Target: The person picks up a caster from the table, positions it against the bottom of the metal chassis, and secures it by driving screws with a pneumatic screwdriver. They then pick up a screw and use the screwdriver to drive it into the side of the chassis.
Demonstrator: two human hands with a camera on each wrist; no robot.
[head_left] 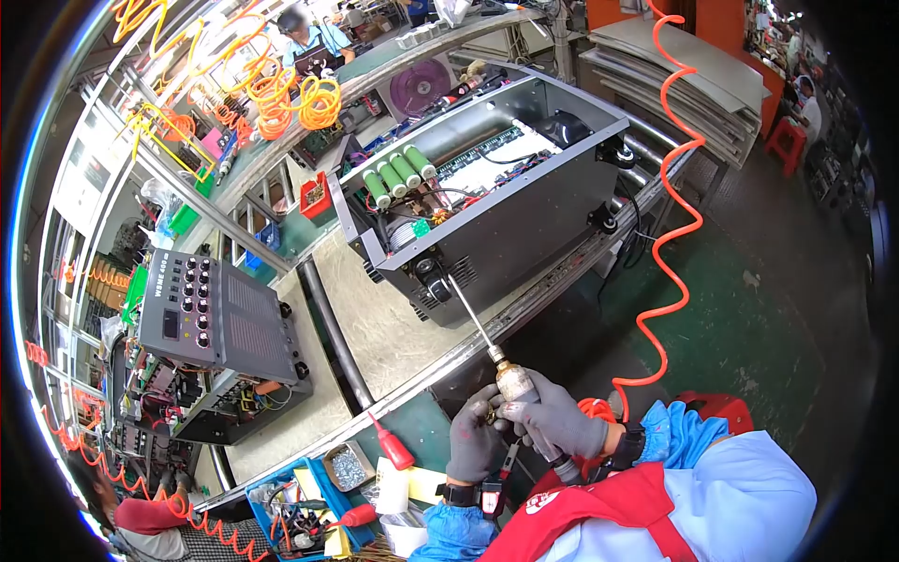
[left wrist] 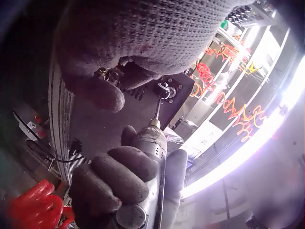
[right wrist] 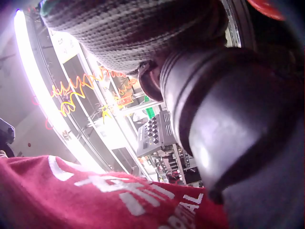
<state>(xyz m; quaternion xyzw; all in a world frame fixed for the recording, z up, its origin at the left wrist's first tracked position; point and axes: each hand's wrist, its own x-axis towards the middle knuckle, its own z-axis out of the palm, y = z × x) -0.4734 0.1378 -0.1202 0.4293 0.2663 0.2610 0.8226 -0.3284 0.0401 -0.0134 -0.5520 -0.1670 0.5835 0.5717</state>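
Observation:
In the head view my gloved right hand (head_left: pixel 562 421) grips a pneumatic screwdriver (head_left: pixel 515 382) round its body. Its long thin bit points up to a black caster (head_left: pixel 433 281) on the near left corner of a grey machine housing (head_left: pixel 534 234), the tip right at the caster's mount. My left hand (head_left: pixel 475 440), also gloved, stays close beside the tool and pinches small brass-coloured screws (left wrist: pixel 108 74) between thumb and fingers, as the left wrist view shows. The screwdriver's dark rear end (right wrist: pixel 214 124) fills much of the right wrist view.
Left on the bench stands a second machine with a knobbed panel (head_left: pixel 192 309). Nearer me are a blue bin (head_left: pixel 328 487) of parts, a box of screws (head_left: pixel 348 466) and a red bottle (head_left: pixel 393 448). A coiled orange hose (head_left: pixel 655 253) hangs at right.

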